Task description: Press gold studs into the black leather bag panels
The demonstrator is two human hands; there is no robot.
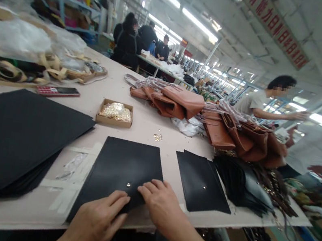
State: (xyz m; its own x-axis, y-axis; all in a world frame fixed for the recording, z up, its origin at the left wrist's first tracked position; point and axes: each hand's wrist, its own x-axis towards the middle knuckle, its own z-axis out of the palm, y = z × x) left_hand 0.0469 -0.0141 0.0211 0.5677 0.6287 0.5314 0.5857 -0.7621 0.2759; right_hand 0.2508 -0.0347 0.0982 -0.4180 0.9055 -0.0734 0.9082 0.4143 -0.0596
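A black leather-like panel (130, 158) lies before me at the table's front edge, with a small shiny metal snap (128, 185) on it. My left hand (98, 217) is closed at the panel's near edge, its fingers bent close together just below the snap. On the panel's right side, my right hand (162, 205) presses curled fingertips onto the surface; its thumb is hidden. To the right, a smaller stack of black panels (201, 176) has a similar snap on top. A large stack of black sheets (19, 134) fills the left side.
Beyond the panel sit a cardboard box (113, 123) of small gold-coloured parts and some loose metal pieces (158, 137). Brown bags (179, 101) line the far right edge. A red-edged phone-like object (57, 91) lies far left. A co-worker (263, 98) stands across the table.
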